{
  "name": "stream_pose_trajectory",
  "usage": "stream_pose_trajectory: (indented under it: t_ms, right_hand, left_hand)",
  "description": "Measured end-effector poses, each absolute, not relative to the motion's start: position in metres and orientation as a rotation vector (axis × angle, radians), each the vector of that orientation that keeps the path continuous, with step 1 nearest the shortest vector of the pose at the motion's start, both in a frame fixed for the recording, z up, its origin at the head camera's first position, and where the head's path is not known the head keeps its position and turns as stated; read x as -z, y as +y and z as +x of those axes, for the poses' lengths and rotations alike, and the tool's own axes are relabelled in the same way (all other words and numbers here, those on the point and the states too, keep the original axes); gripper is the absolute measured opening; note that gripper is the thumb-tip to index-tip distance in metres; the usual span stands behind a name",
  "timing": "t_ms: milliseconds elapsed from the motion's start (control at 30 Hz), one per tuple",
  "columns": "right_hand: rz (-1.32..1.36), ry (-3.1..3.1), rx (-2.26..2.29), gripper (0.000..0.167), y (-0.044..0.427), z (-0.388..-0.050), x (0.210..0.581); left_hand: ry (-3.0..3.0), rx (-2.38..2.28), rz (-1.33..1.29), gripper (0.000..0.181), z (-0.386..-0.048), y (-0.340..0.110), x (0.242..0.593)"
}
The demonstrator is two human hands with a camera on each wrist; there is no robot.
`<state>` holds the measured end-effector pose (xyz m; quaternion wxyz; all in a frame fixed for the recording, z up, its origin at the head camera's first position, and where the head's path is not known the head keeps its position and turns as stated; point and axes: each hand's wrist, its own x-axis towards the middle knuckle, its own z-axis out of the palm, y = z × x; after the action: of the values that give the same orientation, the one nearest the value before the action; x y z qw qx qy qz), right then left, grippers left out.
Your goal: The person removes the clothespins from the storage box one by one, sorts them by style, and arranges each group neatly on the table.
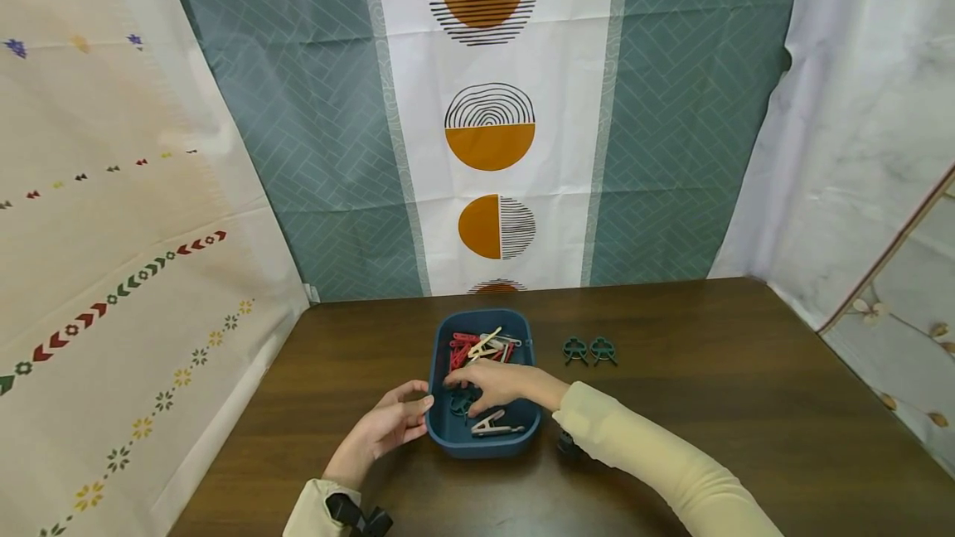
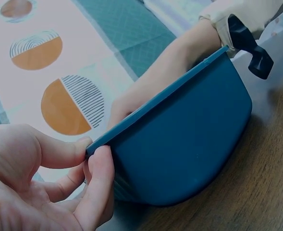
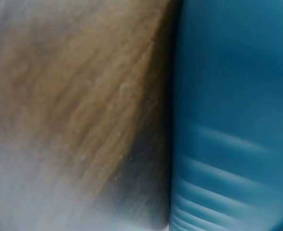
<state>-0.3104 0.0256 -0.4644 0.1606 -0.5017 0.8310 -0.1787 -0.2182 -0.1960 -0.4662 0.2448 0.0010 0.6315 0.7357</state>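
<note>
A dark blue plastic basket [image 1: 483,447] stands on the brown table, with clips lying in it. My left hand [image 1: 390,423] pinches its left rim between thumb and fingers; the left wrist view shows this hand [image 2: 50,178] at the basket's edge [image 2: 179,130]. My right hand [image 1: 496,381] reaches down into the basket from the right, thumb and fingers apart over dark green clips [image 1: 461,403]. Whether the fingertips touch these clips is unclear. Red clips [image 1: 462,346] and a cream clip [image 1: 487,342] lie toward the far end, and grey-white clips [image 1: 496,426] at the near end.
Two green clips [image 1: 575,350] lie side by side on the table [image 1: 671,404], right of the basket. Patterned cloths [image 1: 313,106] hang behind and on both sides. In the right wrist view the basket's ribbed outer wall [image 3: 232,120] fills the right half.
</note>
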Motion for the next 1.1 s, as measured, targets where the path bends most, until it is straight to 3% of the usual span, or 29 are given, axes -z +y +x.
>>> stream_pose_trajectory:
  t_ms: [400, 1100]
  right_hand:
    - [-1.529, 2.456, 0.354, 0.046, 0.024, -0.306, 0.461]
    - [-1.466, 2.530, 0.539, 0.049, 0.048, -0.304, 0.443]
  left_hand:
    - [1.696, -2.030, 0.002, 0.016, -0.217, -0.196, 0.469]
    - [1.711, -2.032, -0.008, 0.019, -0.220, -0.196, 0.471]
